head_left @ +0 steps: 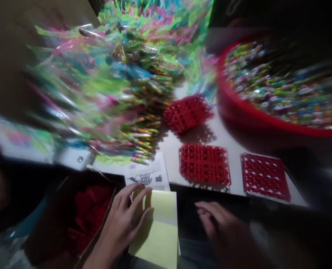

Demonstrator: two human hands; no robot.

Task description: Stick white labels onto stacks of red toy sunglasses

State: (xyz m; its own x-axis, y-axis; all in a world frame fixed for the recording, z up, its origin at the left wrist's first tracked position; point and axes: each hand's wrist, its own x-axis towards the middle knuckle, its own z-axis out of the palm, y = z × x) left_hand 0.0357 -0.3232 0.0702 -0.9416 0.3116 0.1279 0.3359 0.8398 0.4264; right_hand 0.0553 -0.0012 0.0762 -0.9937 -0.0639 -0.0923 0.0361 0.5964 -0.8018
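My left hand [126, 211] rests over the left edge of a pale yellow pad or sheet of paper [162, 239], its fingers spread and bent, fingertips on or just above the surface. Right of the paper, my right hand [220, 222] hovers apart from it; its fingers are loosely bent, nothing visible in them, and it is dim and somewhat blurred. A printed white sheet [147, 173] lies just beyond the yellow paper. On the table edge sit a stack of red plastic lattice pieces [204, 164] and a flatter red lattice piece [265, 176].
Another red lattice stack [187, 113] lies farther back. A large red tub [224, 87] of small colourful pieces stands right. A heap of candy-like sticks in coloured wrap [104, 82] covers the left. An open box [54, 224] holds red pieces [91, 209]. A white device [74, 157] lies nearby.
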